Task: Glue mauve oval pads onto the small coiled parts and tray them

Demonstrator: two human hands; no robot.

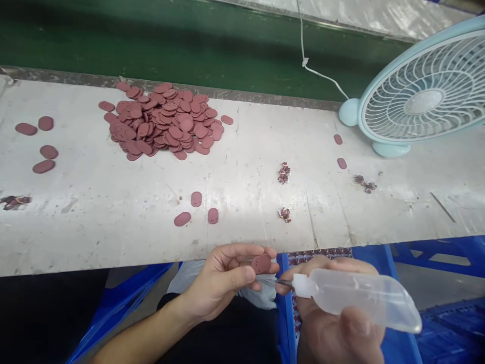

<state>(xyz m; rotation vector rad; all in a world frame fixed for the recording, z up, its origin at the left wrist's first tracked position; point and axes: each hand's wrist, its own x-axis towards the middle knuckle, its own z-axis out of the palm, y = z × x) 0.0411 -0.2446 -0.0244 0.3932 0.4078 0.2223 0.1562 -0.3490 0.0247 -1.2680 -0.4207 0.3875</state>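
Left hand (217, 285): one red-brown disc (261, 263) is being pinched between the thumb and the fingers, which are being closed on its rim.
Disc: it is being held just past the table's (246, 182) near edge, and small dark marks are being shown on its face.
Right hand (322, 326): a cloudy, see-through bottle (364, 298) is being gripped around its body, laid nearly flat with its white cap (302, 285) to the left.
Nozzle (285, 283): its thin dark tip is being pointed at the disc from close by; whether the two are touching cannot be told.
Pile (162, 124): a large heap of similar discs is being borne by the table, left of centre, toward the far edge.
Loose discs (182, 219): three are being left apart between the pile and the near edge; others are being seen at far left and beside the fan (422, 101).
Brown pieces (284, 173): little clusters are being spread over the table, too small to be made out.
Crate (386, 283): more small brown things are being held in this blue box, partly hidden below the right hand.
Green strip (189, 45): it is being seen behind the table, crossed by a white cord (322, 76).
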